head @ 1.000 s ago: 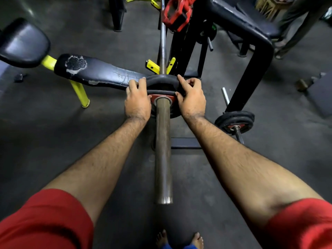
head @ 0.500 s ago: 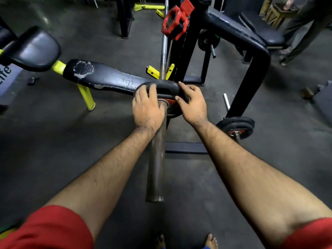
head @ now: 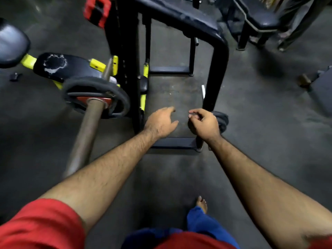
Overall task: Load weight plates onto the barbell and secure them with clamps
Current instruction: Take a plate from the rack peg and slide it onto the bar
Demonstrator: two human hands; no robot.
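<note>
The steel barbell sleeve (head: 84, 137) runs up the left side and carries a black weight plate (head: 97, 94) with a red hub, pushed far up the sleeve. My left hand (head: 159, 123) hovers empty to the right of the plate, fingers loosely apart. My right hand (head: 203, 124) hangs beside it with fingers curled and nothing in them, just in front of a second black plate (head: 222, 119) stored low on a peg of the rack. A red clamp (head: 97, 11) sits high on the rack upright.
A black rack frame (head: 217, 65) stands ahead with a crossbar on the floor (head: 172, 142). A torn black bench pad on yellow legs (head: 59, 65) lies at left. Another bench (head: 258, 18) and a person's legs are at back right. My bare foot (head: 202, 203) is below.
Both hands have let go of the plate on the sleeve and swung right toward the low stored plate. My view has turned right, so the barbell now sits at left.
</note>
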